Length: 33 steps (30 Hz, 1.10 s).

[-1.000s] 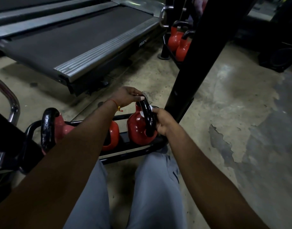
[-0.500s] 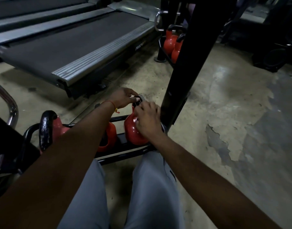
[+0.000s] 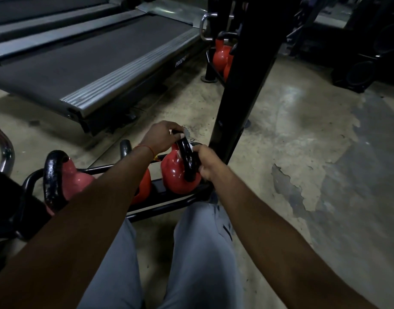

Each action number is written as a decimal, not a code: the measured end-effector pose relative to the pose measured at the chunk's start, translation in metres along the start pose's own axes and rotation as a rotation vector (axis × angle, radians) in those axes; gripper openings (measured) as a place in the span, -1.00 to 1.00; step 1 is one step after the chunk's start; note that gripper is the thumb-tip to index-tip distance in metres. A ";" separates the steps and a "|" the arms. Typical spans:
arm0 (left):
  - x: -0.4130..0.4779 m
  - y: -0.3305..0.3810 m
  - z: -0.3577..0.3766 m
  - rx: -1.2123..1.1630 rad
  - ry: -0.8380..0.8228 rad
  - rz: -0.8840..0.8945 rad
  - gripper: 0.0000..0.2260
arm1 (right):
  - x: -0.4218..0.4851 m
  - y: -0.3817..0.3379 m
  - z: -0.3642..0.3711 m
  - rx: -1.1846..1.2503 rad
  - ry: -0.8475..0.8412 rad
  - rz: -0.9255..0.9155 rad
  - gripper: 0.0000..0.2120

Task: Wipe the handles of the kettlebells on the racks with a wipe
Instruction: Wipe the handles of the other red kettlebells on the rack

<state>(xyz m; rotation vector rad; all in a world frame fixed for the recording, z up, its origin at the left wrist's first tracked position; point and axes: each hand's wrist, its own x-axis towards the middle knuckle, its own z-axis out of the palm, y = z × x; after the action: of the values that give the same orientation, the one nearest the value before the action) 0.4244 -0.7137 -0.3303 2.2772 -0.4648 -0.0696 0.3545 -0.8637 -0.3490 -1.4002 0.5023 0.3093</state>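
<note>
A red kettlebell (image 3: pixel 173 172) with a black handle (image 3: pixel 186 157) sits at the right end of the low black rack (image 3: pixel 169 202). My left hand (image 3: pixel 161 137) grips the top of that handle. My right hand (image 3: pixel 208 162) is curled round the handle's near side, and a bit of white wipe (image 3: pixel 192 148) shows at its fingers. A second red kettlebell (image 3: pixel 144 188) is mostly hidden under my left forearm. A third kettlebell (image 3: pixel 64 177) with a thick black handle stands at the rack's left end.
A black upright post (image 3: pixel 242 85) rises just right of my hands. Beyond it, more red kettlebells (image 3: pixel 221 56) sit on another rack. A treadmill (image 3: pixel 91 59) fills the upper left. Worn concrete floor (image 3: pixel 314 152) lies to the right. My grey-trousered legs (image 3: pixel 198 253) are below.
My right hand has slid from the top of the handle down its near side, baring the black handle. My left hand has stayed on the top.
</note>
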 end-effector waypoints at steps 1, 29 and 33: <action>0.000 -0.001 0.000 0.002 -0.006 0.001 -0.82 | -0.002 0.002 -0.003 -0.021 -0.006 -0.006 -0.79; -0.036 -0.006 0.010 -0.014 0.091 0.119 -0.79 | -0.021 0.033 -0.014 -0.121 0.114 -0.153 -0.71; -0.033 -0.008 0.011 -0.024 0.110 0.115 -0.80 | -0.033 0.058 -0.032 -0.277 0.170 -0.460 -0.91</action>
<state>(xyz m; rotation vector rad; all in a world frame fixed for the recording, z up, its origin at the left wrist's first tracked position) 0.3943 -0.7045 -0.3469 2.2130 -0.5330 0.1076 0.2927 -0.8834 -0.3847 -1.7742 0.2676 -0.1194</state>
